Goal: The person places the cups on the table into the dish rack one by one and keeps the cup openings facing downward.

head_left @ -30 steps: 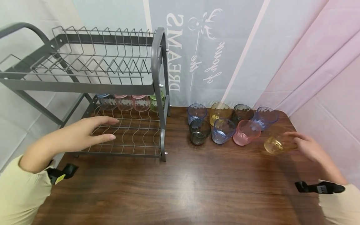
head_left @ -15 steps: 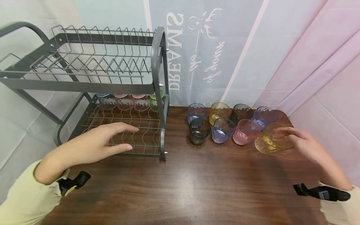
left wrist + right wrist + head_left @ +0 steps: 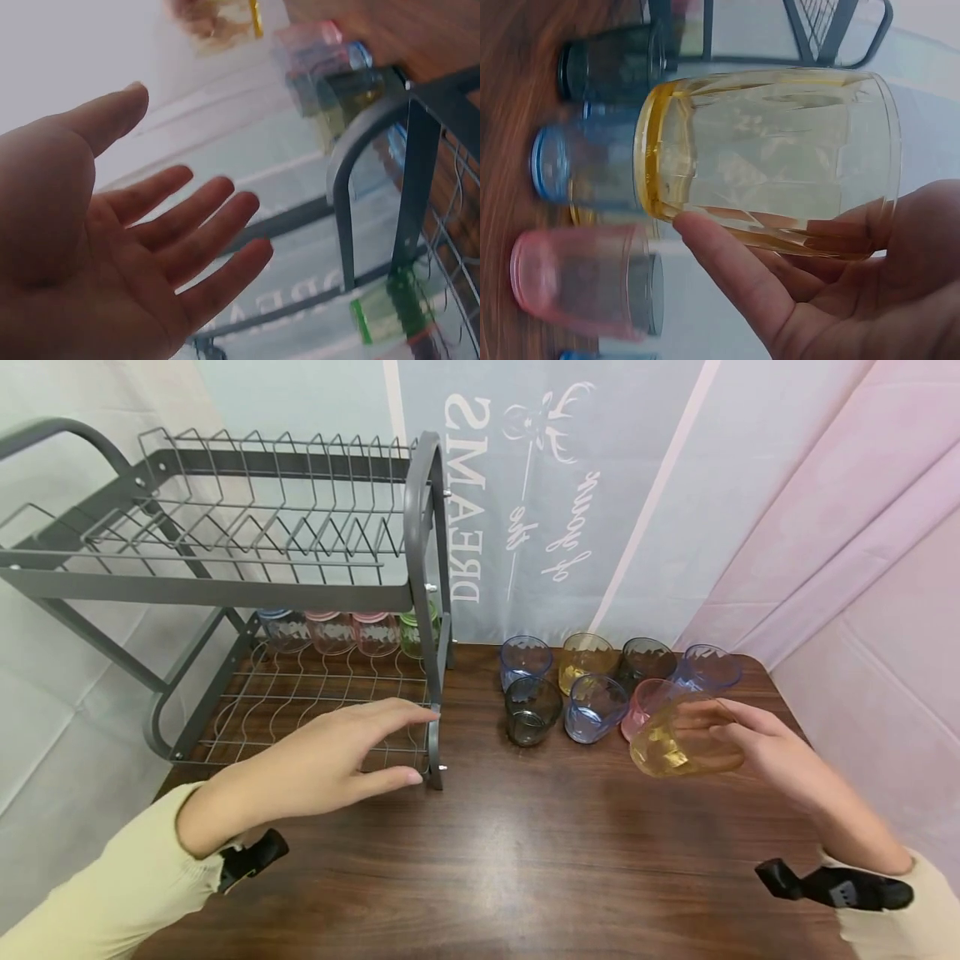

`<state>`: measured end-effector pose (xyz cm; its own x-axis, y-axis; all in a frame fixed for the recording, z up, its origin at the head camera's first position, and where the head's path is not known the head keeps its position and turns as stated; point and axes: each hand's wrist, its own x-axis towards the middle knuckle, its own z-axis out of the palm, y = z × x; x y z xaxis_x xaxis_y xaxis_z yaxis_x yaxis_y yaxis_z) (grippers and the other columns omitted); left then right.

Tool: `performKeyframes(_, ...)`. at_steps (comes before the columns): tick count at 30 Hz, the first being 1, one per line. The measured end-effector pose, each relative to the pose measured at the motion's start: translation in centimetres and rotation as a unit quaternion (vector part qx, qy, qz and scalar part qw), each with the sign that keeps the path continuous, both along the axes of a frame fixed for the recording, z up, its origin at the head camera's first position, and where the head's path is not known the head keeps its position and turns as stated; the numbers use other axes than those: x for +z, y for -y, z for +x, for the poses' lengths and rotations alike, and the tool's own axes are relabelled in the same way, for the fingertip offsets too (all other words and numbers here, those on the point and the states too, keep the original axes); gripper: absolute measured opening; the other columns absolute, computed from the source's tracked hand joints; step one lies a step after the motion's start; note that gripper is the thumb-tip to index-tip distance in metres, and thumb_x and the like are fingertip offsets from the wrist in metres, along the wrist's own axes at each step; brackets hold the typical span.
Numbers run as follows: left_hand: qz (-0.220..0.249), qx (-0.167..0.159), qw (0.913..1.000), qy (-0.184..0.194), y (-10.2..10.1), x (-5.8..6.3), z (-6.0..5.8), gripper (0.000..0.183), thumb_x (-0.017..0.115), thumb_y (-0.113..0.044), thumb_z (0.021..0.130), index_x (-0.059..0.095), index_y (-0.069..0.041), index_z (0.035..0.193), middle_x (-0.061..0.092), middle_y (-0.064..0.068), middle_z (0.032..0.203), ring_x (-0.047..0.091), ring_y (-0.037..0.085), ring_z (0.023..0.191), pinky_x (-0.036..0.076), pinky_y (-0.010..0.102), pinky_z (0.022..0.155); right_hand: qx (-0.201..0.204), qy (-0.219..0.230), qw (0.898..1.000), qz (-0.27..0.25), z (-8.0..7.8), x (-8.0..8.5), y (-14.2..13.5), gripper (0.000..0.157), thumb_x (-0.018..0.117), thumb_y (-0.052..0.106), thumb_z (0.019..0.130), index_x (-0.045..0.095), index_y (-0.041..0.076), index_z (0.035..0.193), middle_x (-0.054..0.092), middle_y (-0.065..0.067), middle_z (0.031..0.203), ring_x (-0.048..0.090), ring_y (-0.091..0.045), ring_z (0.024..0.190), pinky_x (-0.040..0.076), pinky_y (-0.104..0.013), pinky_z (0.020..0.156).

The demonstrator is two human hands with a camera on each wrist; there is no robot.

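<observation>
A clear yellow drinking glass (image 3: 667,747) is in my right hand (image 3: 780,760), tilted and lifted in front of the pink glass (image 3: 643,697). In the right wrist view the thumb and fingers grip the side of the yellow glass (image 3: 772,150). My left hand (image 3: 337,760) hovers in front of the lower shelf of the dark metal dish rack (image 3: 225,592), near its right front post. Its fingers are spread apart from the thumb and hold nothing, as the left wrist view also shows of the left hand (image 3: 142,240).
Two rows of tinted glasses stand on the brown table (image 3: 495,860), among them a blue glass (image 3: 592,710) and a dark grey glass (image 3: 532,714). Several coloured jars, including a green jar (image 3: 415,631), line the back of the rack's lower shelf. A printed curtain (image 3: 540,510) hangs behind.
My right hand has carried the yellow glass leftward, from right of the pink glass to partly in front of it. My left hand has moved right across the front of the rack.
</observation>
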<state>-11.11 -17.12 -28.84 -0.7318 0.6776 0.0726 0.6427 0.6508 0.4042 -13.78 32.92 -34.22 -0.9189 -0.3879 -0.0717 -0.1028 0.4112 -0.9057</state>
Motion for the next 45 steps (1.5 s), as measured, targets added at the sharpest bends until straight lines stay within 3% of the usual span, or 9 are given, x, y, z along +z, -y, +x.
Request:
performKeyframes(5,0.003,-0.014,0.9998,-0.016,-2.0,-0.3,-0.3,0.065,0.068,-0.044,0.097,0.047,-0.015,0.152,0.049,0.000,0.152,0.048,0.020,0.139,0.042,0.046,0.112,0.024,0.026,0.997,-0.069,0.4,0.2,2.0,0.038,0.031,0.004,0.110,0.052,0.008,0.142,0.068,0.007,0.127,0.067,-0.010,0.112,0.061,-0.034,0.082)
performKeyframes(13,0.012,-0.036,0.9988,-0.030,-5.0,-0.9,-0.4,0.077,0.066,-0.050,0.097,0.038,-0.009,0.156,0.042,0.008,0.157,0.043,0.024,0.142,0.036,0.046,0.116,0.061,0.039,0.990,-0.119,1.0,0.0,5.5,0.036,0.035,0.005,0.110,0.050,0.001,0.143,0.067,0.004,0.129,0.065,-0.010,0.117,0.060,-0.034,0.085)
performKeyframes(20,0.008,-0.033,0.9987,-0.037,-7.1,-2.1,-0.8,0.086,0.064,-0.055,0.096,0.031,-0.006,0.158,0.037,0.013,0.160,0.036,0.026,0.147,0.033,0.048,0.118,0.070,0.063,0.981,-0.170,1.7,-0.2,8.3,0.036,0.036,0.004,0.109,0.056,0.009,0.139,0.065,0.007,0.131,0.063,-0.009,0.119,0.059,-0.033,0.087)
performKeyframes(24,0.007,-0.033,0.9988,-0.035,-8.4,-2.7,-1.0,0.089,0.062,-0.057,0.096,0.028,-0.005,0.159,0.034,0.013,0.161,0.034,0.026,0.148,0.031,0.048,0.119,0.060,0.076,0.976,-0.197,2.0,-0.5,9.8,0.036,0.038,0.004,0.108,0.054,0.001,0.140,0.064,0.007,0.131,0.062,-0.007,0.120,0.058,-0.032,0.089)
performKeyframes(28,0.011,-0.049,0.9981,-0.035,-9.6,-3.2,-1.1,0.091,0.062,-0.057,0.096,0.026,-0.003,0.159,0.034,0.013,0.162,0.033,0.026,0.149,0.030,0.045,0.120,0.040,0.093,0.979,-0.178,2.6,-0.5,11.2,0.043,0.039,0.008,0.108,0.040,-0.012,0.146,0.058,-0.005,0.139,0.059,-0.005,0.122,0.056,-0.031,0.092)
performKeyframes(32,0.012,-0.063,0.9972,-0.037,-10.5,-3.7,-1.0,0.092,0.062,-0.058,0.096,0.025,-0.002,0.159,0.037,0.014,0.160,0.036,0.026,0.147,0.033,0.044,0.119,0.038,0.114,0.976,-0.184,3.3,-0.5,12.5,0.049,0.040,0.009,0.107,0.033,-0.015,0.148,0.048,-0.020,0.147,0.057,-0.006,0.124,0.056,-0.032,0.094)
performKeyframes(41,0.013,-0.058,0.9982,-0.011,-11.2,-4.5,-0.6,0.108,0.066,-0.063,0.091,0.014,0.000,0.161,0.038,0.018,0.159,0.040,0.027,0.145,0.037,0.043,0.116,0.030,0.162,0.954,-0.251,4.1,-1.1,14.3,0.044,0.043,0.010,0.106,0.042,-0.009,0.146,0.062,-0.005,0.130,0.062,-0.017,0.120,0.054,-0.036,0.097)
performKeyframes(45,0.033,-0.053,0.9981,0.006,-11.3,-5.0,-0.5,0.114,0.074,-0.059,0.087,0.010,0.000,0.160,0.038,0.020,0.158,0.042,0.028,0.142,0.040,0.042,0.114,0.041,0.171,0.949,-0.262,4.3,-1.2,14.6,0.046,0.043,0.011,0.107,0.037,-0.012,0.146,0.064,-0.004,0.129,0.062,-0.017,0.120,0.054,-0.037,0.098)
